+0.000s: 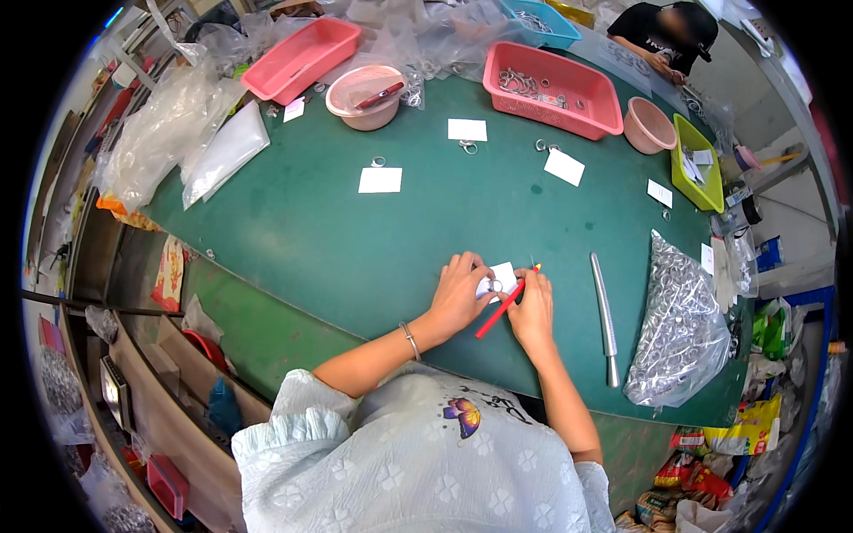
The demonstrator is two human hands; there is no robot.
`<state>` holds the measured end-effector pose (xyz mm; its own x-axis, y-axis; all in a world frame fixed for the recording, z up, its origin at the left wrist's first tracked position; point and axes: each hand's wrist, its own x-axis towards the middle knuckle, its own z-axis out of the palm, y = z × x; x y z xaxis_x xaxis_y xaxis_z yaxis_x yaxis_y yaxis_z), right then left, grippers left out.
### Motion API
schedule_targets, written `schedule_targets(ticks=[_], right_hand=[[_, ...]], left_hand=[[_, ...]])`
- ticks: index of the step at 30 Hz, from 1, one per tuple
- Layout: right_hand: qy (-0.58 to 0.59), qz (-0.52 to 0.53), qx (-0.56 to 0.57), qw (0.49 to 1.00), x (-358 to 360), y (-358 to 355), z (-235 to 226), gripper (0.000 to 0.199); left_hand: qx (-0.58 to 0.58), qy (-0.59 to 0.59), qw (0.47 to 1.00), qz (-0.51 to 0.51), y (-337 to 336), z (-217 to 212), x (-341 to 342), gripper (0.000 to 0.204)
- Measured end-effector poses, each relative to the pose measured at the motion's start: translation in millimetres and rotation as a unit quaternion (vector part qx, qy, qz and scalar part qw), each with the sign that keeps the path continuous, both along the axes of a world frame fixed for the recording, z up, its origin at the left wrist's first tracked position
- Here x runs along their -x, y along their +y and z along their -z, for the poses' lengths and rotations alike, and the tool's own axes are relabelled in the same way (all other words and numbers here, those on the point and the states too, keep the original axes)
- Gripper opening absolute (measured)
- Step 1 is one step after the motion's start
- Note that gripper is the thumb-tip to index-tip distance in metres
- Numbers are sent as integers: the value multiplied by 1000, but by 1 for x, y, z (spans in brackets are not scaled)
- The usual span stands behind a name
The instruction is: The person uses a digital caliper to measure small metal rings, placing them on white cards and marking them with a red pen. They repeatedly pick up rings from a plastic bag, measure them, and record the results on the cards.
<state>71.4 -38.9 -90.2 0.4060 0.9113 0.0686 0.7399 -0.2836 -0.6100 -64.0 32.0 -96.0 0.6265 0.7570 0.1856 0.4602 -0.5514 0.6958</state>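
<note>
A green-topped table (302, 209) stands on green flooring (244, 315), brown shelving (182, 457) to its left.

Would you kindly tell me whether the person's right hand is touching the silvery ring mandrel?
Apart: the head view shows a strip of green tabletop between the right hand and the ring mandrel.

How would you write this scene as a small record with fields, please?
Left hand: at a silver round metal ring and white paper card
Right hand: holding a slim red pen-like stick
Surface: green tabletop
Right of hands: tapered silver metal rod; transparent plastic bag with silver rings
Far side: pink rectangular plastic basket, metal pieces inside
</note>
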Motion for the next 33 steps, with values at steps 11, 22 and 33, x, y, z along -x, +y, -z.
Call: schedule_targets(ticks=[11, 22, 33], right_hand=[[9, 26, -33, 999, 5, 3, 3, 32], [169, 32, -71, 983, -9, 7, 13, 30], [404, 10, -102, 909, -28, 44, 0, 26]], left_hand=[[11, -30, 999, 0, -2, 5, 1, 26], [149, -165, 975, 14, 8, 5, -2, 24], [302, -198, 926, 106, 72, 1, -18, 25]])
